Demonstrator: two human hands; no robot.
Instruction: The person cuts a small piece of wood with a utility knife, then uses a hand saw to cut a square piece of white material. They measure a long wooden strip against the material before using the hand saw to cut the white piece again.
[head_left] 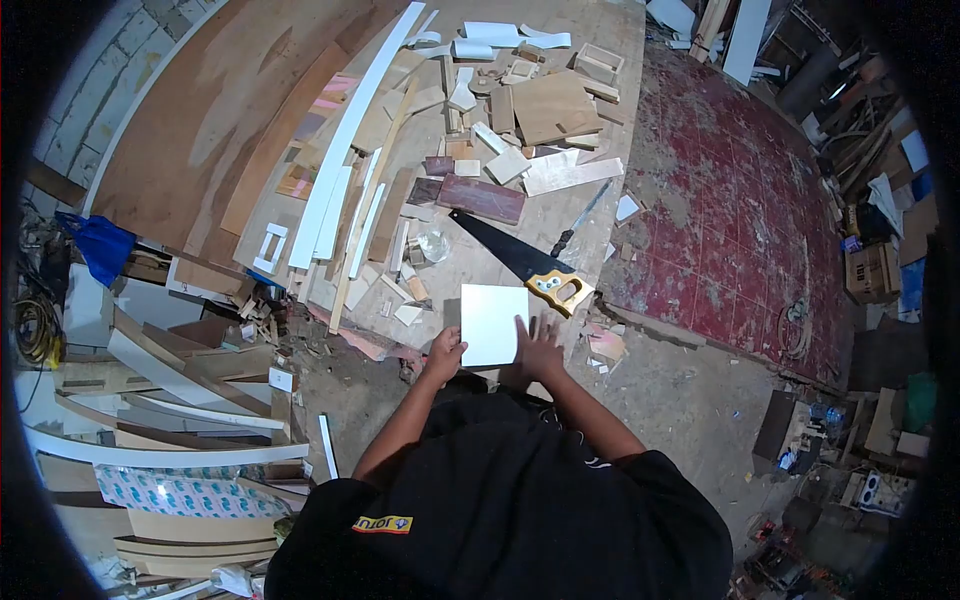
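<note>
White board (492, 315) sits at the near edge of the table (472, 268), btwn both hands; can't tell if it overhangs. L hand (446, 355) is closed on its L edge, thumb on top. R hand (541, 347) is at the R edge, thumb over the face, other fingers spread; can't tell if they pinch underneath. Board's far R corner is right by the handle of the saw (490, 242); can't tell if they touch. Room to move: a patch of table top btwn the saw and the wood scraps (410, 288) to the L; R side is tighter, w/ the saw handle nr the table's R edge and the red floor (720, 200) beyond. Materials: board is smooth, flat, roughly rectangular. Saw has a dark tapering blade, yellowish handle w/ a finger hole. Thin tool (588, 212) w/ dark grip lies at an angle nr the R edge. Farther up: brown plank (482, 199), square plywood piece (553, 107), mixed offcuts. Long white strip (355, 140) slants along the L. Red floor's rough, stained, lined in squares.
</note>
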